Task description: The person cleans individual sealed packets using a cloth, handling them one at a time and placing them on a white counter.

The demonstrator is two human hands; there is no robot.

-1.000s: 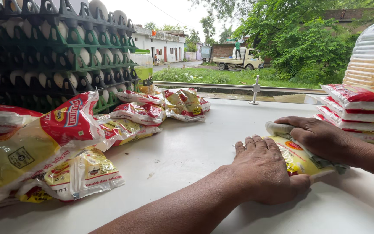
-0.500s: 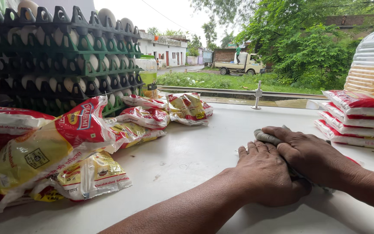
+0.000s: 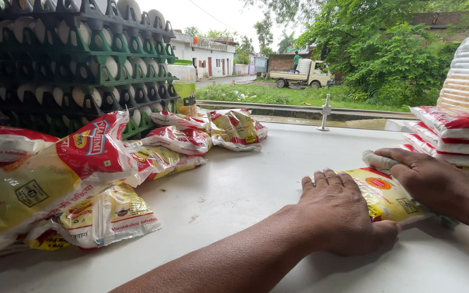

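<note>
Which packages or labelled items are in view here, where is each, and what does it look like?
Yellow packet: flat pouch with a red round label, under both hands.
Packet pile: left on the counter, yellow-and-red pouches.
Far packets: counter's back edge, red, yellow, white.
Stacked packets: right, red-and-white, flat.
Egg trays: back left, dark green, stacked.
Jar: beside the trays, yellow-green label.

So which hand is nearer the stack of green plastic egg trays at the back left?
Left. The left hand lies flat on the yellow plastic packet, on the side toward the stack of green plastic egg trays; the right hand grips the packet's far end, farther away.
</note>
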